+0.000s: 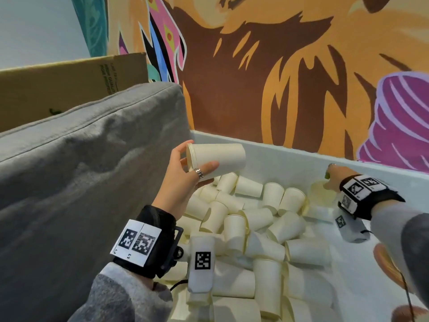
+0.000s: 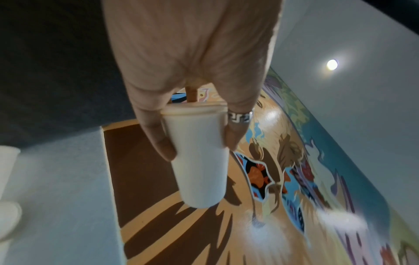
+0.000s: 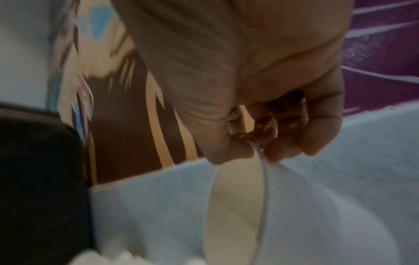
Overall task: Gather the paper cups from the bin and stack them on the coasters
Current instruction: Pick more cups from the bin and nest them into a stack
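Paper stack [image 1: 217,159]: held by left hand [image 1: 183,180], fingers curled round it, long axis level, rims left, base toward bin's [image 1: 267,156] far wall.
Right hand [image 1: 334,176]: pinches a cup's [image 3: 238,206] rim.

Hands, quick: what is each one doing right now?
Left hand: grips a nested stack of paper cups above the bin.
Right hand: pinches the rim of one paper cup.

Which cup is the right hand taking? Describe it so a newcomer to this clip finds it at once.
Start at the white bin below the painted wall, heaped with cream paper cups. Go to its far right side, by the purple patch of the mural, where the right hand reaches in. The cup is the one whose rim that hand pinches; unlike the pile, it sits apart with its mouth open toward the camera.
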A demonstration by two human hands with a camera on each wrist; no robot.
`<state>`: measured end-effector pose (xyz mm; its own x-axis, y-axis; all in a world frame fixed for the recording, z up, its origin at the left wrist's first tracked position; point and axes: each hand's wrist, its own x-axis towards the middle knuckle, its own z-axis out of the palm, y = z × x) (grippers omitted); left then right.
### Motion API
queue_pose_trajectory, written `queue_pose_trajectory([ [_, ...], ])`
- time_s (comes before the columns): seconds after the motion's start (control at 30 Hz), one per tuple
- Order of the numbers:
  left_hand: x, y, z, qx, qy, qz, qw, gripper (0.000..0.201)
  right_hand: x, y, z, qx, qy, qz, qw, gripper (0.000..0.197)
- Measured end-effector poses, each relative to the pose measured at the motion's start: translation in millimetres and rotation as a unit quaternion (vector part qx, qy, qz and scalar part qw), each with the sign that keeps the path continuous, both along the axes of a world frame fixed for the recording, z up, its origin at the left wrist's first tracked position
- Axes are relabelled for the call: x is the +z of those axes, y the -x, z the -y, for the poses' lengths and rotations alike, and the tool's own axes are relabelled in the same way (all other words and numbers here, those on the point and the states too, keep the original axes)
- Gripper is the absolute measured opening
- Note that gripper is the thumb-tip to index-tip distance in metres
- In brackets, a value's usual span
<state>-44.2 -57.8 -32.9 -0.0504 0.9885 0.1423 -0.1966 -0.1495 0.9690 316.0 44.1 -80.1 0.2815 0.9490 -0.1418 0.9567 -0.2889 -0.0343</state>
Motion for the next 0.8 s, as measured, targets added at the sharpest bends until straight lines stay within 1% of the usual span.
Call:
queue_pose_trajectory([
  [0.03,2,1,0,-0.007,-0.001,0.030,1.000,0.061,16,7,4,0.004,-0.031,-0.035,0.999,0.036],
  [0.1,5,2,-1,-0.020,-0.007,0.079,0.997,0.057,41,25,12,0.013,-0.098,-0.124,0.987,0.032],
  [0.2,11,0,-3,-0.015,-0.006,0.112,0.994,0.057,70,61,27,0.064,-0.163,-0.244,0.954,0.034],
  [0.3,16,-5,-2,-0.015,0.005,0.122,0.992,0.059,89,103,47,0.126,-0.205,-0.322,0.916,0.030],
  [0.4,17,-7,1,-0.040,0.016,0.137,0.990,0.071,99,138,63,0.168,-0.238,-0.339,0.895,0.034],
  [0.47,19,-7,3,-0.045,0.026,0.172,0.984,0.072,101,155,72,0.191,-0.257,-0.333,0.887,0.035],
  [0.57,20,-6,5,-0.053,0.025,0.246,0.968,0.073,98,174,84,0.230,-0.278,-0.338,0.869,0.032],
  [0.63,21,-4,6,-0.058,0.025,0.272,0.960,0.079,97,185,91,0.251,-0.291,-0.343,0.857,0.032],
  [0.7,22,-2,7,-0.054,0.029,0.287,0.956,0.083,97,193,96,0.270,-0.298,-0.366,0.839,0.033],
  [0.73,22,-1,8,-0.053,0.029,0.297,0.953,0.079,97,196,98,0.284,-0.292,-0.385,0.828,0.036],
  [0.77,22,1,9,-0.052,0.026,0.304,0.951,0.069,96,197,99,0.298,-0.280,-0.403,0.819,0.043],
  [0.8,23,3,10,-0.052,0.024,0.307,0.950,0.055,95,197,99,0.309,-0.266,-0.412,0.815,0.055],
])
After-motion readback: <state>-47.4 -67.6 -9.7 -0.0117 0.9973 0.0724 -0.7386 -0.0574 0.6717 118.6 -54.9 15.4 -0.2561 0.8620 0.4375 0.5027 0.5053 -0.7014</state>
